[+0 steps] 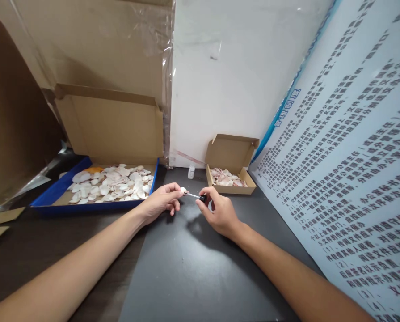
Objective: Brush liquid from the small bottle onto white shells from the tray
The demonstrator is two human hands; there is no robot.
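Between thumb and fingers, my left hand (162,200) pinches a small whitish seashell (184,191). My right hand (219,211) grips the black cap of a brush applicator (193,195), whose pale stem points left with its tip at the shell. Whether the tip touches the shell is too small to tell. Behind the hands stands a small clear bottle (191,172) with a white label; no cap shows on it. Both hands are above the dark grey mat.
At left, a blue-edged box (95,206) with its lid raised holds many pale shells (115,183). A smaller open cardboard box (233,190) at right holds reddish-white shells (225,177). A printed poster (347,170) lines the right side; a white panel (226,80) stands behind.
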